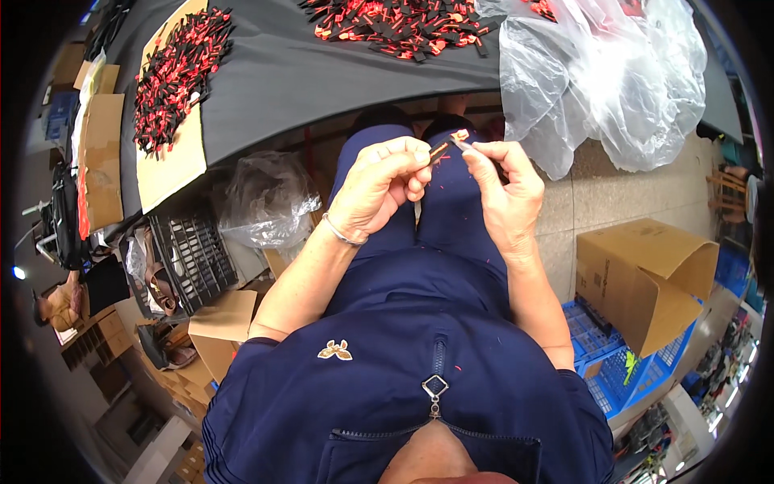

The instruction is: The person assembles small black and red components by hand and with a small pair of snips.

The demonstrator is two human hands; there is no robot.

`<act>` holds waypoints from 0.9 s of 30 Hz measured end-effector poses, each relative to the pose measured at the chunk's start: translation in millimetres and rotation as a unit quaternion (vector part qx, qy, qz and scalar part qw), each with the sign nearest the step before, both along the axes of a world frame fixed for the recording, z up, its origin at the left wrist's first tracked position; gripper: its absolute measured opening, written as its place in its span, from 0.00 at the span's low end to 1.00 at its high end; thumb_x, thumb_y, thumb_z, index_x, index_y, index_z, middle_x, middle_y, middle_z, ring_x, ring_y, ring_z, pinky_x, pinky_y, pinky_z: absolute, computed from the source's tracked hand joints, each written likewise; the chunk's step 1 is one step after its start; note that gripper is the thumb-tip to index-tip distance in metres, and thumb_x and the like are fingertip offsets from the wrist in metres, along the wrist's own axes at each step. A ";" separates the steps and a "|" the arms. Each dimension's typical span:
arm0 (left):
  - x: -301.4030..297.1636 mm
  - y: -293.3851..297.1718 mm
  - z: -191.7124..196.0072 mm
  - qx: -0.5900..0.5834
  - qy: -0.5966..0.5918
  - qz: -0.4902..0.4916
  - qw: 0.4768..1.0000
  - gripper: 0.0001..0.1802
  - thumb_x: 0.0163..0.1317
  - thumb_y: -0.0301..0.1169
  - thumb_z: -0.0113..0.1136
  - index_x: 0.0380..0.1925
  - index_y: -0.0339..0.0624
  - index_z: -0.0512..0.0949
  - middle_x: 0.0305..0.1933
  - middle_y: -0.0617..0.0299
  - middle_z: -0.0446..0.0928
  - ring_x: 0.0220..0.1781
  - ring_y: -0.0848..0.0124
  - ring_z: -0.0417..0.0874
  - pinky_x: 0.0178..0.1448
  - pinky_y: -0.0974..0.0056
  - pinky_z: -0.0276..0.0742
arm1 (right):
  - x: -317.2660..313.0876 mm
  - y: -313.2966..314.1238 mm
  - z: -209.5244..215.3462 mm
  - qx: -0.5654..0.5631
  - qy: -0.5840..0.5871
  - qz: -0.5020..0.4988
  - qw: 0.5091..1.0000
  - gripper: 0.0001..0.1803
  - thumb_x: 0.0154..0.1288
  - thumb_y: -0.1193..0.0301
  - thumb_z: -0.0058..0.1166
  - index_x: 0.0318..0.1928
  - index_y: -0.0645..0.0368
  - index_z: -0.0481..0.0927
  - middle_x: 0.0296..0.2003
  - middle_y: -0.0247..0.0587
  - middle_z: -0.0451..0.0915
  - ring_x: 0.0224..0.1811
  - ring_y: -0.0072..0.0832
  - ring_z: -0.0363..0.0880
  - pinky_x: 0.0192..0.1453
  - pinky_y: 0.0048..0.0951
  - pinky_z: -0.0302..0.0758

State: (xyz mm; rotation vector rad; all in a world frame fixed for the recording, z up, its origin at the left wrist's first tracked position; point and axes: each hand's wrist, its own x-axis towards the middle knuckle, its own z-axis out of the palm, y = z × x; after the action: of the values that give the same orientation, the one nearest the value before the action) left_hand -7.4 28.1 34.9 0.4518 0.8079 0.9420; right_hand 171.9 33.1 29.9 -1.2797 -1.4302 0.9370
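While red flecks (458, 369) dot the navy clothing (387, 315), a worker brings both hands close together above the thighs, over a small black piece (440, 150) with a reddish-orange tip. The left hand (377, 181), a bangle (345, 235) at its wrist, clamps the dark end between thumb and fingers. The right hand (513, 194) meets the bright tip, thumb and forefinger drawn in; from where I stand, I cannot tell whether they pinch the tip itself or something small beside it.

The piece is held in the air, just off the near edge of the dark surface (339, 85). Similar pieces lie there in two heaps: the left heap (181, 81) on a cardboard sheet (172, 171), the other heap (395, 28) near a crumpled clear bag (597, 89). An open carton (617, 270) sits by a blue crate (625, 379) to the worker's right.

By its look, the piece should weigh next to nothing, the black strip probably pliant and the tip perhaps firmer. A light pinch on the black part, close to the join, seems the surest hold; something so slim could twist or slip.
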 end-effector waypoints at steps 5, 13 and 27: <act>15.4 -0.4 6.5 0.008 0.054 0.001 0.998 0.07 0.60 0.31 0.56 0.30 0.38 0.74 0.24 0.67 0.72 0.22 0.80 0.68 0.29 0.74 0.65 | 0.2 0.4 14.6 -0.227 0.275 0.054 0.933 0.09 0.57 0.74 0.61 0.36 0.64 0.77 0.30 0.35 0.79 0.32 0.16 0.75 0.36 0.17 0.73; 32.0 -8.7 2.6 0.143 0.329 0.008 0.934 0.07 0.58 0.27 0.60 0.35 0.35 0.76 0.30 0.63 0.77 0.27 0.78 0.77 0.32 0.75 0.72 | -5.7 1.6 -12.4 -0.183 0.271 0.046 0.944 0.06 0.62 0.75 0.55 0.29 0.64 0.74 0.24 0.33 0.77 0.26 0.14 0.73 0.29 0.20 0.72; 31.0 -3.4 -17.4 0.103 0.304 0.033 0.947 0.08 0.62 0.28 0.56 0.34 0.32 0.77 0.27 0.59 0.78 0.21 0.77 0.74 0.27 0.73 0.72 | -10.7 -15.1 -27.4 -0.065 0.171 0.042 0.982 0.02 0.61 0.81 0.52 0.30 0.64 0.75 0.23 0.30 0.72 0.26 0.15 0.70 0.29 0.20 0.69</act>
State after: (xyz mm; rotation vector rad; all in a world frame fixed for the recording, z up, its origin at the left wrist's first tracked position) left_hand 23.6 24.7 17.5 0.9294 1.2924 0.9624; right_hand 161.3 18.0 2.6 -1.0928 -1.1744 1.2595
